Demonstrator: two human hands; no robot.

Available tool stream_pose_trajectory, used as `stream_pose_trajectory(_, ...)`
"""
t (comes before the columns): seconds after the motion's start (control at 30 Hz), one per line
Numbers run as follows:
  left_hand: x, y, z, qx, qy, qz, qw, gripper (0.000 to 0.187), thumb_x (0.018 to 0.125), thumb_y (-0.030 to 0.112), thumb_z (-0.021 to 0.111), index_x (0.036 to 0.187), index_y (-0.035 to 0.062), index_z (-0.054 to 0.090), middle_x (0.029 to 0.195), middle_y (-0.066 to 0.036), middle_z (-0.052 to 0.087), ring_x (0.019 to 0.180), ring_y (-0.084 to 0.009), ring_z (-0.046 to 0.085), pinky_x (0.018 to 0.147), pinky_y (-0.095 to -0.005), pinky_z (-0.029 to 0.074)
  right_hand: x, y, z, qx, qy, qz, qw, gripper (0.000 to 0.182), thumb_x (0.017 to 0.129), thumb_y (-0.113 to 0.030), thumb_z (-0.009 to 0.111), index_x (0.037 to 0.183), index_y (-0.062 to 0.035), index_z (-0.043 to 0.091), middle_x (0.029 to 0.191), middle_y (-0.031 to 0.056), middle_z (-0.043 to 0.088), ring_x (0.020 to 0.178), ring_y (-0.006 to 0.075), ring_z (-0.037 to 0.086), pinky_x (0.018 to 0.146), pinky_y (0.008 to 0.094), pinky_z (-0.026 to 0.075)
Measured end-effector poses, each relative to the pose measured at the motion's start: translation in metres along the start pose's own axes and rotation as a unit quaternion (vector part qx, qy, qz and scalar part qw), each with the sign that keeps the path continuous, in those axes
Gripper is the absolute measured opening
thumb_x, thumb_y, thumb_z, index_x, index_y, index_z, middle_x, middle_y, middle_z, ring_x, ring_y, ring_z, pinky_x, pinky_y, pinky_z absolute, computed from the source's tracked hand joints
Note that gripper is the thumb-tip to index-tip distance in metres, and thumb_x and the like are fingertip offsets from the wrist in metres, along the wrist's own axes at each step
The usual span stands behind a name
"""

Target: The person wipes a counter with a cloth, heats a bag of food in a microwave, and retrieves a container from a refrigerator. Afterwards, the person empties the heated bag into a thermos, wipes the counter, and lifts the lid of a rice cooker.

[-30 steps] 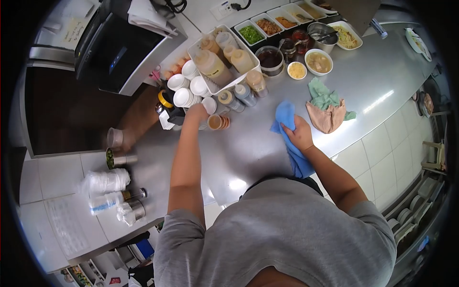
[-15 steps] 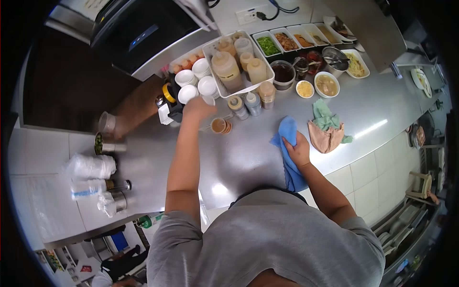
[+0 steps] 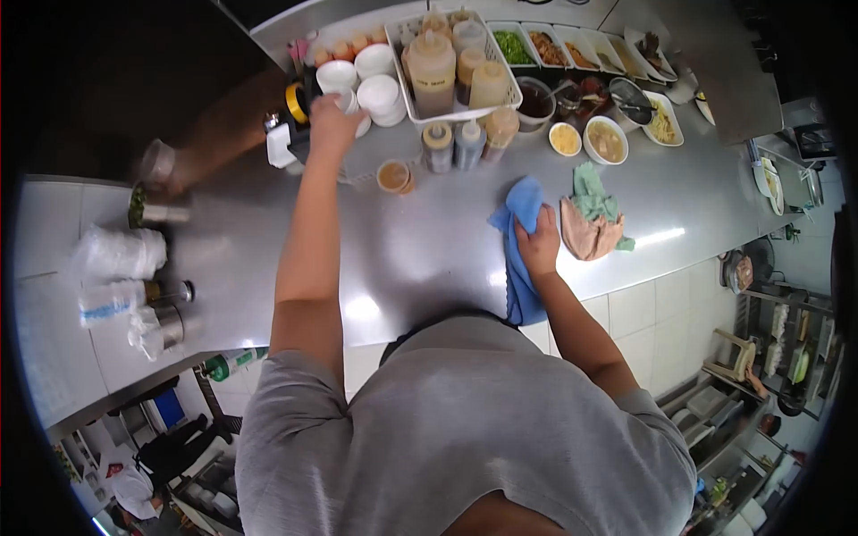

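Note:
My left hand (image 3: 333, 128) reaches to the white bowls at the back left, its fingers and thumb around the rim of a small white bowl (image 3: 347, 100). More stacked white bowls (image 3: 380, 96) stand just right of it. My right hand (image 3: 539, 239) grips a bunched blue cloth (image 3: 521, 268) that hangs down toward the counter's front edge. Near the middle of the counter, orange-brown small cups (image 3: 393, 177) stand close together. Right of the blue cloth lie a green cloth (image 3: 593, 195) and a peach cloth (image 3: 587, 234), touching each other.
A white basket (image 3: 465, 114) holds sauce bottles, with small squeeze bottles (image 3: 438, 147) in front. Food trays (image 3: 511, 45) line the back right, near a bowl of soup (image 3: 606, 141). Wrapped stacks (image 3: 121, 253) lie at the left. A person (image 3: 134, 489) is at the lower left.
The view has shifted, so the counter items appear higher and mostly further left. My left hand has moved from the right side of the bowls to their front left. My right hand still holds the blue cloth.

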State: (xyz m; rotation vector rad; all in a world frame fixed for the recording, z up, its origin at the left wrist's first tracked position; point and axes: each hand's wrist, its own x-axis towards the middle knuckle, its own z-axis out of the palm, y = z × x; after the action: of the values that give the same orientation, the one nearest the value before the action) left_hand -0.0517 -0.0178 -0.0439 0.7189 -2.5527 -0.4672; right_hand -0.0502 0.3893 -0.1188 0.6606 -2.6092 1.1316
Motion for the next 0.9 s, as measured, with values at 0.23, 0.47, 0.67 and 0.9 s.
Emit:
stream_pose_trajectory(0.23, -0.092, 0.038, -0.054, -0.233, -0.043, -0.088, 0.967, 0.027, 0.08, 0.021, 0.067, 0.1, 0.0038, 0.061, 0.089, -0.011, 0.065, 0.074, -0.0195, 0.06, 0.067, -0.0301, 0.048, -0.029, -0.087, 0.011, -0.126, -0.346, -0.106, 0.924, 0.065, 0.075, -0.039, 0.066, 0.117, 0.0071, 0.051, 0.125, 0.0267, 0.045, 0.107, 0.0384, 0.047, 0.093, 0.0466, 0.037)
stream_pose_trajectory(0.47, -0.162, 0.005, -0.072, -0.336, -0.045, -0.128, 0.932, 0.02, 0.082, 0.014, 0.064, 0.099, 0.0031, 0.061, 0.088, -0.007, 0.065, 0.073, -0.0122, 0.058, 0.061, -0.0252, 0.045, -0.049, -0.162, 0.103, -0.126, -0.245, -0.216, 0.937, 0.063, 0.084, -0.042, 0.056, 0.121, 0.0085, 0.047, 0.137, 0.0295, 0.031, 0.128, 0.0418, 0.029, 0.106, 0.0519, 0.022)
stream_pose_trajectory(0.67, -0.19, -0.022, -0.102, -0.376, -0.069, -0.143, 0.913, 0.017, 0.084, 0.012, 0.062, 0.099, 0.0039, 0.061, 0.091, -0.004, 0.064, 0.077, -0.0106, 0.057, 0.063, -0.0233, 0.045, -0.02, -0.204, 0.163, -0.057, -0.268, -0.238, 0.932, 0.045, 0.083, -0.034, 0.057, 0.11, 0.0017, 0.056, 0.131, 0.0222, 0.041, 0.126, 0.0357, 0.034, 0.105, 0.0496, 0.022)
stream_pose_trajectory(0.9, -0.189, -0.022, -0.095, -0.395, -0.126, -0.076, 0.907, 0.015, 0.087, 0.015, 0.061, 0.099, 0.0063, 0.061, 0.089, -0.002, 0.064, 0.078, -0.0084, 0.056, 0.066, -0.0229, 0.045, -0.092, -0.172, 0.073, 0.136, -0.352, -0.412, 0.829, 0.032, 0.07, -0.02, 0.064, 0.097, -0.0047, 0.063, 0.111, 0.0121, 0.057, 0.108, 0.0281, 0.049, 0.091, 0.0456, 0.038)
